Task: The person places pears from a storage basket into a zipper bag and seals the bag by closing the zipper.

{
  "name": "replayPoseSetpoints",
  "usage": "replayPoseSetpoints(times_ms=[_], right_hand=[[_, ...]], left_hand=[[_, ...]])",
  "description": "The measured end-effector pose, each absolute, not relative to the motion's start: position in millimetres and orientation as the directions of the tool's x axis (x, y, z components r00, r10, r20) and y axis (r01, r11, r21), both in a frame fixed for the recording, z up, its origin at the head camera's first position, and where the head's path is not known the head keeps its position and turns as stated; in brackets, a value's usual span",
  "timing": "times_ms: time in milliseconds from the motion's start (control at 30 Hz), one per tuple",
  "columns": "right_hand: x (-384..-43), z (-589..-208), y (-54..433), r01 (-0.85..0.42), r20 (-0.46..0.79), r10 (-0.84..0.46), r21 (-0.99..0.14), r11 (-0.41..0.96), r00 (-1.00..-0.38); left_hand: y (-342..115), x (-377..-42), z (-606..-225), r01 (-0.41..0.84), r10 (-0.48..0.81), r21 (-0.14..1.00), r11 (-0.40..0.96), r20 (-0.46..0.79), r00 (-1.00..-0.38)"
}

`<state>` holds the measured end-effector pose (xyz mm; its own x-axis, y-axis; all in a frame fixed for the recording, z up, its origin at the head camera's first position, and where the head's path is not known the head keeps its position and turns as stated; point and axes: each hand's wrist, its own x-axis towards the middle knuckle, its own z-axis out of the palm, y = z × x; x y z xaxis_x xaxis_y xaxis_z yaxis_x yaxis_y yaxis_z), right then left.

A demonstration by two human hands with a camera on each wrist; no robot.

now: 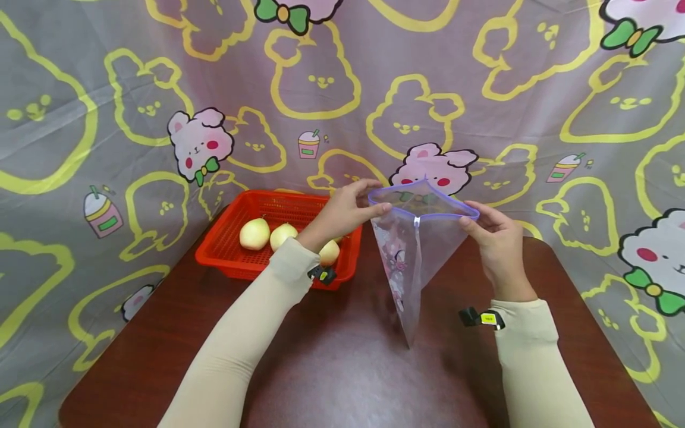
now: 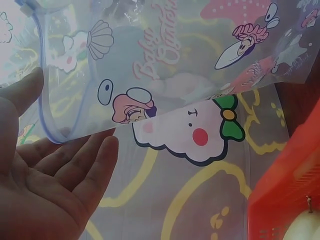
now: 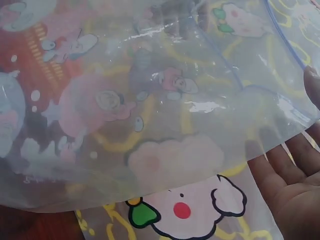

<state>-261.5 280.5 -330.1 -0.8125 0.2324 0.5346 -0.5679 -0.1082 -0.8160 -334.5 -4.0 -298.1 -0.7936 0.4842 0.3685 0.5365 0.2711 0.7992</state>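
Note:
A translucent zip bag (image 1: 441, 241) with a purple rim and a white slider hangs with its mouth spread wide and its lower corner pointing down over the table. My left hand (image 1: 345, 211) pinches the left side of the rim between thumb and fingers. On the opposite side, my right hand (image 1: 500, 244) pinches the right corner of the mouth. Pink and white cartoon prints on the bag's side (image 2: 165, 65) show in the left wrist view. Through the clear plastic (image 3: 165, 115) in the right wrist view, the backdrop shows, and nothing appears inside.
A red plastic basket (image 1: 222, 265) stands at the back left of the brown table (image 1: 332, 374), under my left forearm. Several pale yellow pears (image 1: 254, 233) lie in it, one partly hidden by my wrist. A cartoon-printed curtain (image 1: 321, 53) hangs behind the table.

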Motion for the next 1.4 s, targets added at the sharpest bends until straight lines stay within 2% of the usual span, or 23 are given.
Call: replayPoseSetpoints(times_ms=[133, 300, 633, 867, 1067, 1400], right_hand=[[-265, -332, 276, -0.571, 0.541, 0.2, -0.807, -0.149, -0.817], [-268, -333, 272, -0.576, 0.552, 0.17, -0.799, -0.174, -0.816], [-264, -341, 272, -0.565, 0.525, 0.212, -0.792, -0.232, -0.824], [-262, -337, 273, -0.609, 0.557, 0.254, -0.756, -0.239, -0.791], [-262, -341, 274, -0.589, 0.536, 0.249, -0.766, -0.257, -0.806], [-264, -339, 265, -0.609, 0.555, 0.278, -0.773, -0.176, -0.784]], left_hand=[[-9, -334, -295, 0.529, 0.47, 0.792, 0.305, 0.358, -0.807], [-17, -336, -290, 0.57, 0.453, 0.757, 0.32, 0.406, -0.793], [-21, -338, -301, 0.568, 0.431, 0.767, 0.296, 0.424, -0.797], [-23, -339, -305, 0.575, 0.4, 0.772, 0.272, 0.453, -0.797], [-22, -340, -308, 0.567, 0.399, 0.783, 0.255, 0.449, -0.799], [-21, -342, -312, 0.541, 0.415, 0.822, 0.177, 0.436, -0.798]])
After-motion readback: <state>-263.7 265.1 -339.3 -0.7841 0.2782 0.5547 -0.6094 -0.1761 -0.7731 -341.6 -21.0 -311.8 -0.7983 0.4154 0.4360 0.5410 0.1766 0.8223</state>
